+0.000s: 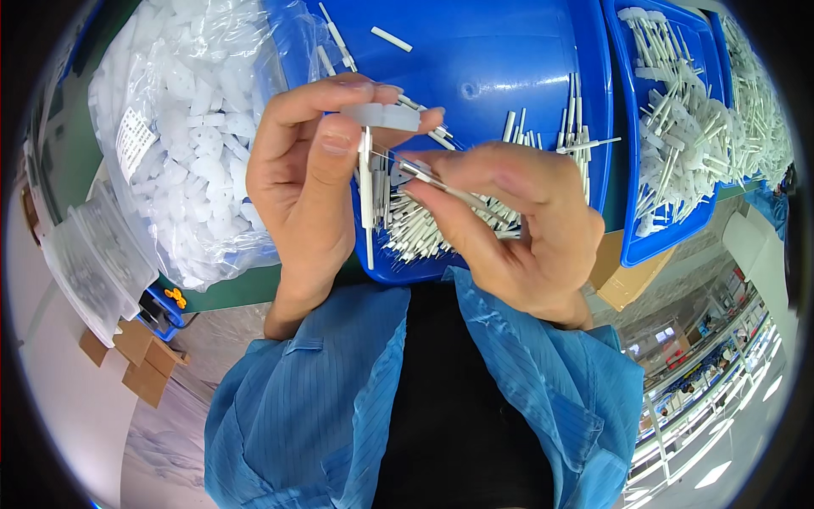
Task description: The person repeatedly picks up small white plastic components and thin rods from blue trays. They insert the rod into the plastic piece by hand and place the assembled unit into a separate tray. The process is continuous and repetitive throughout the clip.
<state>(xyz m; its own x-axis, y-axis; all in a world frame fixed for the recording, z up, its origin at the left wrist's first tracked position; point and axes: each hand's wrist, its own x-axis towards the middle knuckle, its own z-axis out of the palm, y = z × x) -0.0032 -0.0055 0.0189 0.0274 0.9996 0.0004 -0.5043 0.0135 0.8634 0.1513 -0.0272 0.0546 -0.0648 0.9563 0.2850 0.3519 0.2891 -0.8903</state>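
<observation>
My left hand (pixel 297 157) pinches a translucent white plastic disc (pixel 386 117) between thumb and fingers. A slim white rod (pixel 366 199) hangs straight down from the disc's underside. In my right hand (pixel 530 216), thumb and forefinger grip another rod (pixel 441 184), its thin metal end pointing at the hanging rod, just under the disc. Whether that end touches anything, I cannot tell. Both hands are above a blue tray (pixel 500 72). Loose white rods with metal pins (pixel 420 231) pile up along its near side, partly hidden by my right hand.
At the left lies a clear plastic bag (pixel 195 161) full of white discs. A second blue tray (pixel 626 170) on the right holds disc-and-rod pieces (pixel 674 140), with more pieces beyond. Stacked clear plastic trays (pixel 97 254) and a small blue box (pixel 161 314) are at lower left.
</observation>
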